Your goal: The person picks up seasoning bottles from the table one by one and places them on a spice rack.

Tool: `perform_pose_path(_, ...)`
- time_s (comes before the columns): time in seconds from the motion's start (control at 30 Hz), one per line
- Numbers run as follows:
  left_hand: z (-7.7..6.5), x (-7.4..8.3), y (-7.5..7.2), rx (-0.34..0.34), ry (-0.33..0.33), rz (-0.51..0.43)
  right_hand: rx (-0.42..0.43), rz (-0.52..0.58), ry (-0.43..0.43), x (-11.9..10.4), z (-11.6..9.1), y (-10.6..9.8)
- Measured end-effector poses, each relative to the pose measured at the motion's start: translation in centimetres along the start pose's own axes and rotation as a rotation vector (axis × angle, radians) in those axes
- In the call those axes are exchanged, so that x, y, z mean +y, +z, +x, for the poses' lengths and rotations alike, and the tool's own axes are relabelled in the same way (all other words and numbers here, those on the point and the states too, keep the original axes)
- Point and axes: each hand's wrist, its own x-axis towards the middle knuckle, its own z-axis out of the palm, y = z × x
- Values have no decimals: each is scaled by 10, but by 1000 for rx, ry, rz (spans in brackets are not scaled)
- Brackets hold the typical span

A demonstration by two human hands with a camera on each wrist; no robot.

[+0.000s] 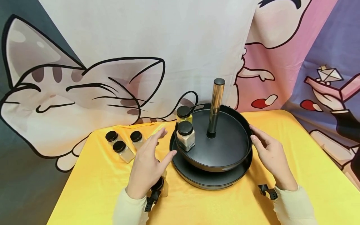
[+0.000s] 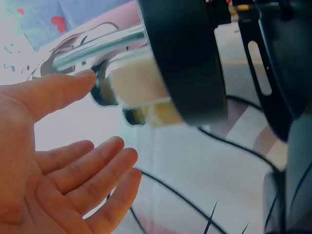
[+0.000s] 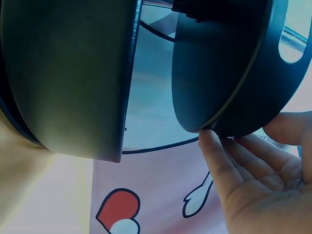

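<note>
Right hand: fingers extended, touching the outer wall of the upper round black tray; thumb at the rim. The hand is not curled round the tray. Left hand: thumb and fingers parted, holding nothing.

Governing relation: the upper tray lies between the hands, immediately left of the right fingertips. The right hand is nearer, in contact; the left is apart. The long axis of the cylindrical black-and-metallic post rises from the tray's centre.

On the tray's left side, nearer the left hand, two black-lidded clear jars stand upright: one square with pale contents, one behind with yellow contents.

Below, with a gap: one lower round black tray, on the yellow cloth.

Count: two trays; one post; two jars on the upper tray; three clear jars with black lids on the cloth, beyond the left hand; at least one partly hidden jar beside the left wrist.
</note>
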Motion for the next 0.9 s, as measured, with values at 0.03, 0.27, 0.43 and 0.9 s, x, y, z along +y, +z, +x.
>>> perform_pose_path(0.03, -1, -1, -3, 6, -4, 5, -7, 5, 2, 0, 0, 0)
perform_pose_path(0.27, -16, -12, -24, 14, -86, 72, -67, 47, 18, 2, 0, -3)
perform_pose_path(0.43, -28, -22, -37, -18, -146, 88, -96, 116, 35, 6, 1, -4)
perform_pose_path(0.9, -55, -49, -54, -228, -396, -75, -141, 268, 14, 7, 3, -7)
